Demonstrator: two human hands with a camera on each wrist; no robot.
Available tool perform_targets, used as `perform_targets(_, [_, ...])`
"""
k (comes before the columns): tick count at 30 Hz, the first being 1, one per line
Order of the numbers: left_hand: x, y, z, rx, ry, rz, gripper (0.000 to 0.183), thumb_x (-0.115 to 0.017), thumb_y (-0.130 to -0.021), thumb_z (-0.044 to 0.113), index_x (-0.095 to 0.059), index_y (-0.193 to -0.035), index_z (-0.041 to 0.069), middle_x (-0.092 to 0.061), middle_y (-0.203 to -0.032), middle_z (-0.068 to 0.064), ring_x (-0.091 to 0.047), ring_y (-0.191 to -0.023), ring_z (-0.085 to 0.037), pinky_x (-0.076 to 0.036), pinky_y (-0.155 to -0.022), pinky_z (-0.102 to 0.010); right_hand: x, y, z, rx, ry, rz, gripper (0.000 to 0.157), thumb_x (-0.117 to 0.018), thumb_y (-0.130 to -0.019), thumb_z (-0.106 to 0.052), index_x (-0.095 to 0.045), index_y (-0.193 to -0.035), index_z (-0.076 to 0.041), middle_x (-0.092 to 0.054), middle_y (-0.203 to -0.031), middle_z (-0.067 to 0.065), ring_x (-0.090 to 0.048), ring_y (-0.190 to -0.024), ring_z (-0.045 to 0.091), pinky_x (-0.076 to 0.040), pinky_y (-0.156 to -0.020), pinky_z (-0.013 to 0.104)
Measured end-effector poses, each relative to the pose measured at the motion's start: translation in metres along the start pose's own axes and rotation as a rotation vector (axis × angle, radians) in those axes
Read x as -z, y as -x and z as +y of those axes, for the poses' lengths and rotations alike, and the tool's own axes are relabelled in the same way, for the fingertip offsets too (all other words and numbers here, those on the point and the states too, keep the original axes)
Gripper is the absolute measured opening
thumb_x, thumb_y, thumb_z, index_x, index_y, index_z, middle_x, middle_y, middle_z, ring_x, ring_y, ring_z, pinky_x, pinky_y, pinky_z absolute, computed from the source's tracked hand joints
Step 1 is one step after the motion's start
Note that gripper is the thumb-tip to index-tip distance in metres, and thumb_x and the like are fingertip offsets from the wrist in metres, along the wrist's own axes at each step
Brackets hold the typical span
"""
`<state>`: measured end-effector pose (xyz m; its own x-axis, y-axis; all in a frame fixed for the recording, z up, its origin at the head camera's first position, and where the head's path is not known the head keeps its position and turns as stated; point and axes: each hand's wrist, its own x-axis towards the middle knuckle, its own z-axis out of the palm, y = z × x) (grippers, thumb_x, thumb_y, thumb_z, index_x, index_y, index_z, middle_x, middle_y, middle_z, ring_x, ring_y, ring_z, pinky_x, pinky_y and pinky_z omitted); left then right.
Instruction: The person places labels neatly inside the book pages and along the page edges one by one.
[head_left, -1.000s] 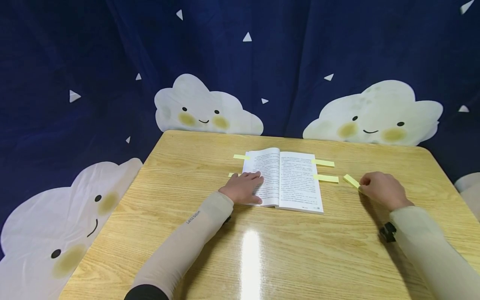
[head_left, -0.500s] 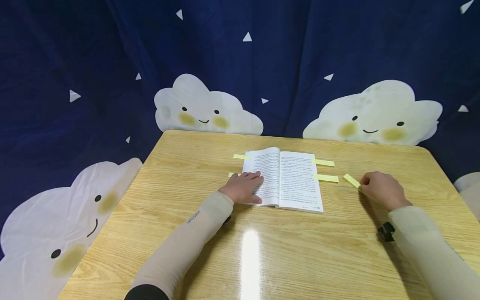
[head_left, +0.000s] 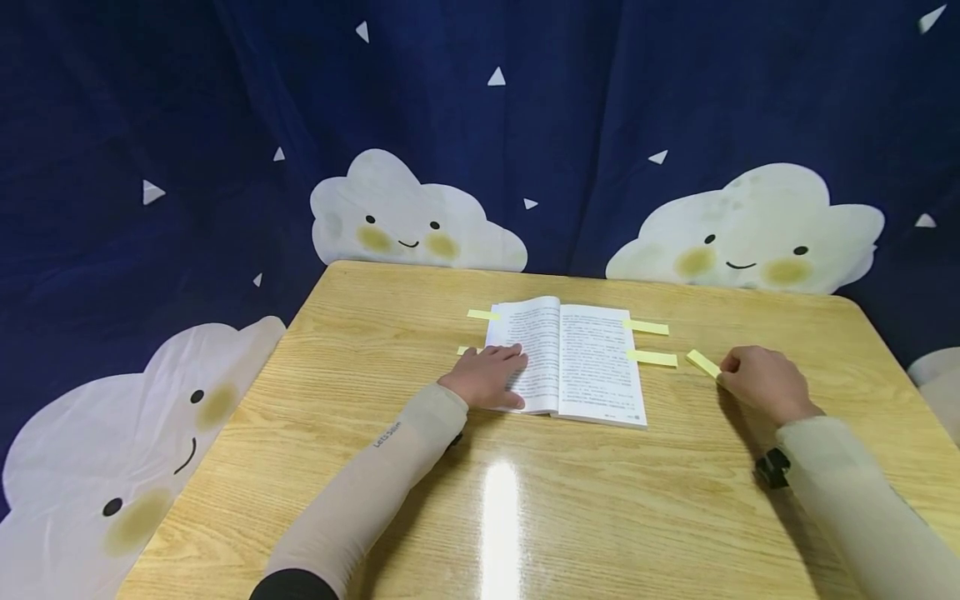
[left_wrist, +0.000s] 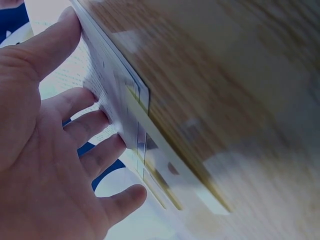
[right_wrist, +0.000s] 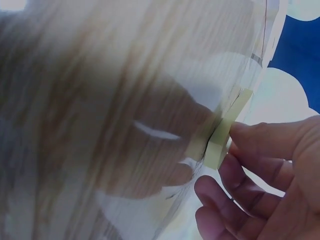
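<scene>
An open book with printed pages lies on the wooden table. My left hand rests on its left page, fingers spread; in the left wrist view the same hand lies along the page edge. My right hand is to the right of the book. Between thumb and fingertips it pinches a small yellow sticky note, shown in the right wrist view as a narrow yellow sticky note against the table. Whether it is one slip or a thin pad I cannot tell.
Yellow sticky tabs stick out from both sides of the book: an upper right tab, a lower right tab, an upper left tab and one partly behind my left hand. A dark blue curtain with clouds hangs behind the wooden table.
</scene>
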<state>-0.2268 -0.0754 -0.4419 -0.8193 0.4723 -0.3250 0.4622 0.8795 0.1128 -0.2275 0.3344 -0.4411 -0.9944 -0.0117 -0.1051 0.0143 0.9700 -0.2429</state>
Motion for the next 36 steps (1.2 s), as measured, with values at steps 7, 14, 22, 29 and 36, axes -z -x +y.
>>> perform_targets(7, [0.0000,0.0003,0.0006,0.008,-0.003,-0.005,0.077,-0.060,-0.094,0.055,-0.028,-0.158,0.027,-0.020,-0.168,0.006,-0.025,-0.154,-0.022,-0.025,-0.121,-0.056,-0.0019,0.0011,-0.0012,0.009,0.004,0.026,0.017,-0.063,-0.086,-0.012,-0.068,-0.091,0.004,-0.068,-0.085,0.020,-0.058,-0.069,0.029,-0.044,-0.055,0.036])
perform_targets(14, [0.0001,0.0005,0.0010,0.010,-0.001,-0.008,0.077,-0.060,-0.094,0.055,-0.027,-0.158,0.027,-0.019,-0.168,0.006,-0.024,-0.154,-0.022,-0.024,-0.122,-0.056,-0.0037,0.0008,0.0005,0.012,0.012,0.046,0.014,-0.063,-0.084,-0.012,-0.067,-0.086,0.002,-0.067,-0.081,0.018,-0.058,-0.067,0.028,-0.044,-0.052,0.036])
perform_targets(22, [0.0018,0.0009,0.0015,0.012,-0.006,-0.014,0.077,-0.059,-0.094,0.055,-0.027,-0.158,0.027,-0.018,-0.168,0.006,-0.024,-0.154,-0.023,-0.025,-0.121,-0.056,-0.0025,0.0027,-0.0047,0.010,0.015,0.073,0.011,-0.064,-0.084,-0.010,-0.063,-0.084,0.001,-0.063,-0.076,0.016,-0.056,-0.065,0.028,-0.040,-0.051,0.034])
perform_targets(29, [0.0022,0.0009,0.0018,0.013,-0.011,-0.017,0.077,-0.059,-0.094,0.055,-0.027,-0.158,0.027,-0.019,-0.168,0.006,-0.024,-0.154,-0.022,-0.025,-0.121,-0.056,-0.0026,0.0031,-0.0044,0.012,-0.015,0.054,0.012,-0.064,-0.085,-0.010,-0.061,-0.085,0.001,-0.061,-0.075,0.015,-0.052,-0.064,0.026,-0.037,-0.053,0.030])
perform_targets(36, [0.0020,0.0009,0.0014,0.011,-0.020,-0.016,0.077,-0.058,-0.094,0.055,-0.027,-0.158,0.027,-0.018,-0.168,0.006,-0.025,-0.154,-0.022,-0.026,-0.121,-0.055,0.0014,0.0009,0.0025,0.051,-0.092,-0.009,0.020,-0.063,-0.087,-0.015,-0.065,-0.091,0.005,-0.066,-0.083,0.018,-0.056,-0.070,0.025,-0.040,-0.058,0.028])
